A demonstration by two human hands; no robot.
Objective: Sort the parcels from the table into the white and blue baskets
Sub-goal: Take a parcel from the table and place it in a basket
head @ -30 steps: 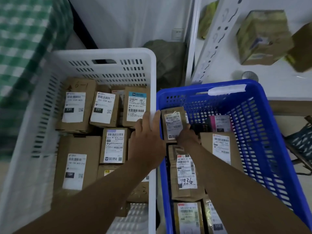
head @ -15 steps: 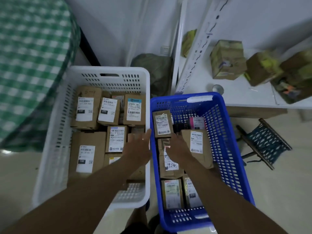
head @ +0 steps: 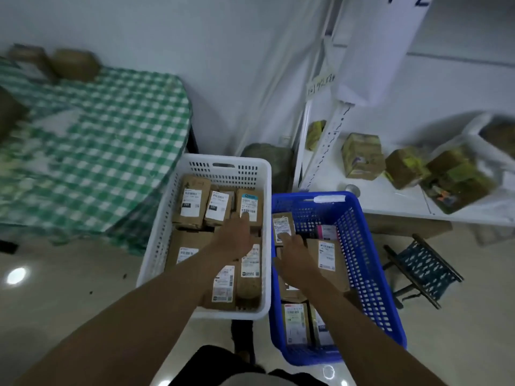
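Observation:
On the floor stand a white basket [head: 156,254] and, to its right, a blue basket [head: 370,277], both holding several brown parcels with white labels. My left hand [head: 232,236] hovers over the white basket with fingers stretched, its tips near a parcel with a blue-topped label [head: 249,207]. Over the blue basket, my right hand [head: 292,253] has its fingers out, touching a small upright parcel [head: 282,225] at the basket's far left. Neither hand holds anything. At the left is the table with a green checked cloth [head: 92,151], with two brown parcels [head: 75,64] at its far edge.
A white shelf [head: 395,201] at the right carries several taped boxes [head: 362,156] and a plastic bag of boxes [head: 462,176]. A small folding stool [head: 423,268] stands right of the blue basket. A dark sack [head: 267,162] lies behind the baskets. Pale tiled floor surrounds them.
The view has pulled back and up, so the table and shelf now show. Both hands stay over their baskets; the left has reached further forward over the white basket.

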